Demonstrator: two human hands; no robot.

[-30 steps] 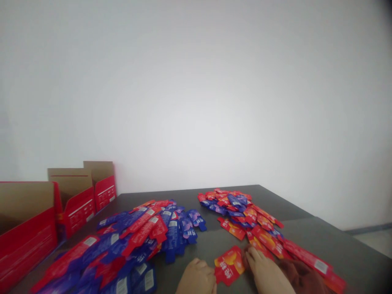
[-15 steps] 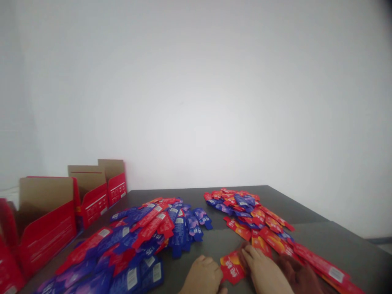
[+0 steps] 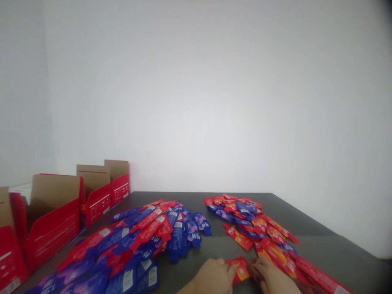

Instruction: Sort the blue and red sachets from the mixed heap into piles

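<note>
Low in the view, a flat red packet with an orange print [image 3: 240,269] lies between my two hands. My left hand [image 3: 216,275] is closed on its left end, with the thumb over the printed face. My right hand [image 3: 266,271] is at its right edge, fingers bent and pressed together; the fingertips are partly hidden, and the packet's edge meets them. Right of my right hand lies a row of red and orange packets [image 3: 278,253]. To the left of my left hand spreads a large pile of blue and red packets [image 3: 134,241], some showing white barcode labels.
Open red cardboard boxes with brown insides [image 3: 53,224] stand in a line along the left side of the dark table [image 3: 171,196]. A smaller mixed pile of red and blue packets [image 3: 241,208] lies at the far right. A white wall [image 3: 196,102] rises behind.
My left hand has moved right and taken hold of the packet's left end. The packet has turned and shifted slightly right. My right hand has moved slightly right and down. The view has shifted a little.
</note>
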